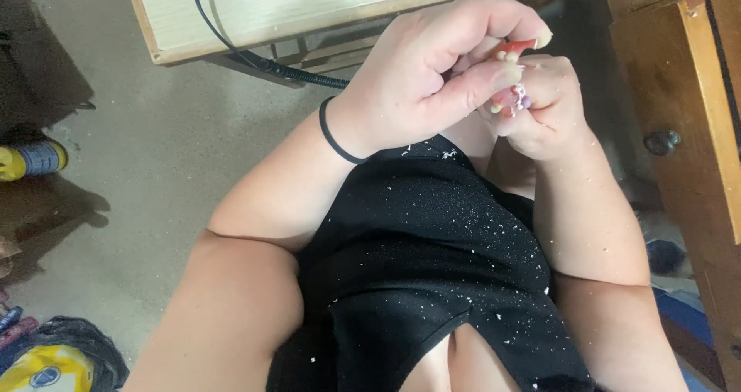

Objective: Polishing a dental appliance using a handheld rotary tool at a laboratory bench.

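Observation:
Both hands meet above my lap, just under the edge of a pale wooden table. My left hand, with a black band on its wrist, curls its fingers over a small pink and red object. My right hand grips the same small object from below; most of it is hidden by the fingers. White crumbs or shavings are scattered over the black cloth on my lap.
A black cable runs down from the table to the concrete floor. A wooden cabinet with a round knob stands at the right. A yellow bottle lies at the left, a dark bag at bottom left.

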